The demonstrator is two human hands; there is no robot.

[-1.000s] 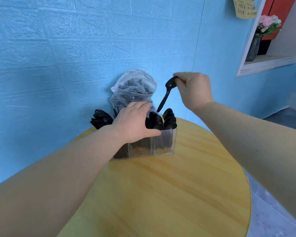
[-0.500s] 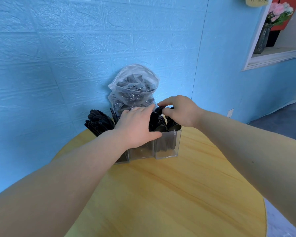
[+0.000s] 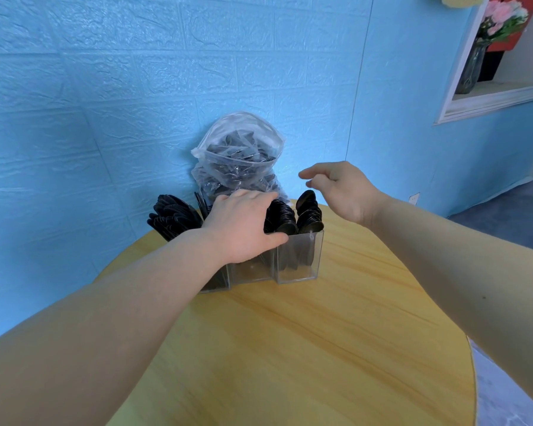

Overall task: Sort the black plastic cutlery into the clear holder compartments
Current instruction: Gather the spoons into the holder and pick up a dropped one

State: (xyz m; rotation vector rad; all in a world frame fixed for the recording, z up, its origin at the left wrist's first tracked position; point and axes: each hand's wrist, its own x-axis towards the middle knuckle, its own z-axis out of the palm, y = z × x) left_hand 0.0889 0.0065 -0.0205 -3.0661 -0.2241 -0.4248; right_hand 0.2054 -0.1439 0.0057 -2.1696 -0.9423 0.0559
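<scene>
The clear holder (image 3: 299, 262) stands at the far side of the round wooden table (image 3: 305, 348). Black spoons (image 3: 310, 212) fill its right compartments, their bowls sticking up. More black cutlery (image 3: 171, 218) fans out of the left end. My left hand (image 3: 240, 226) rests on top of the holder's middle, thumb along the front rim, and covers what is under it. My right hand (image 3: 340, 187) hovers just above and right of the spoons, fingers loosely curled, holding nothing. Behind the holder a clear zip bag (image 3: 237, 161) with black cutlery inside leans on the wall.
The blue brick-pattern wall (image 3: 105, 103) rises right behind the table. A white-framed niche with a vase of pink flowers (image 3: 486, 44) is at the upper right. The table's right edge (image 3: 471, 364) drops to a grey floor.
My right hand brought a black spoon down into the right compartment, let go of it, and has now lifted away empty. The left hand stayed on the holder.
</scene>
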